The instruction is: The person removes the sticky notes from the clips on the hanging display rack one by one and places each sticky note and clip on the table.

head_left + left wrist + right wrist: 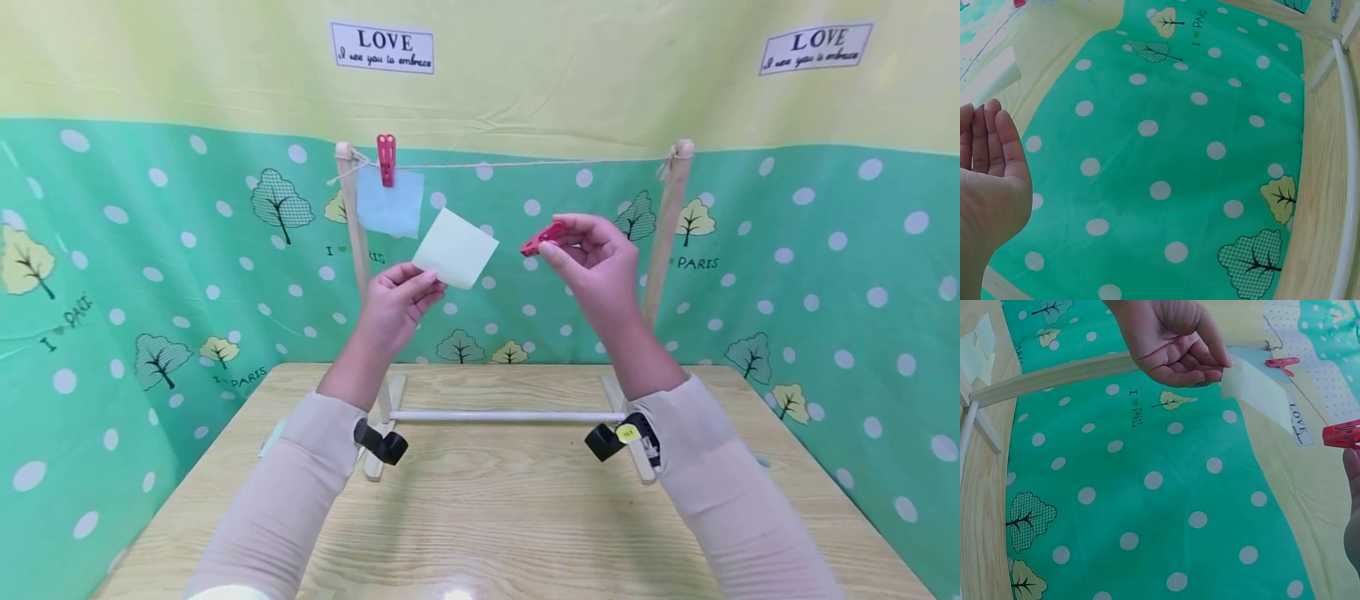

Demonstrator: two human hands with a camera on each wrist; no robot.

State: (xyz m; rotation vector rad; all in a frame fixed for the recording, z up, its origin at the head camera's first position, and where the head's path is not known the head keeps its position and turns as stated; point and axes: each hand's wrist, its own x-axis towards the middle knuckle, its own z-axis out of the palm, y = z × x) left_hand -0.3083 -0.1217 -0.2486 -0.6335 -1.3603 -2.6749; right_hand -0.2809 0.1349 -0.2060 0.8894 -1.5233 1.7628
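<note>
My left hand [397,304] pinches a pale green square of paper [456,248] by its lower left edge, thumb in front. To the right of the paper, my right hand [596,262] holds a red clothespin [542,239] between thumb and fingers, its tip pointing left toward the paper. The same clothespin [1342,434] shows at the right edge of the right wrist view. Behind both hands a string [517,162] runs between two wooden posts. At its left end a light blue paper [390,202] hangs from another red clothespin [386,160].
The wooden posts [667,233] stand on feet joined by a white bar [502,416] low on the wooden table [480,500]. Pale paper sheets [979,353] lie on the table at the left, partly behind the left sleeve. A dotted green curtain [540,317] closes off the back.
</note>
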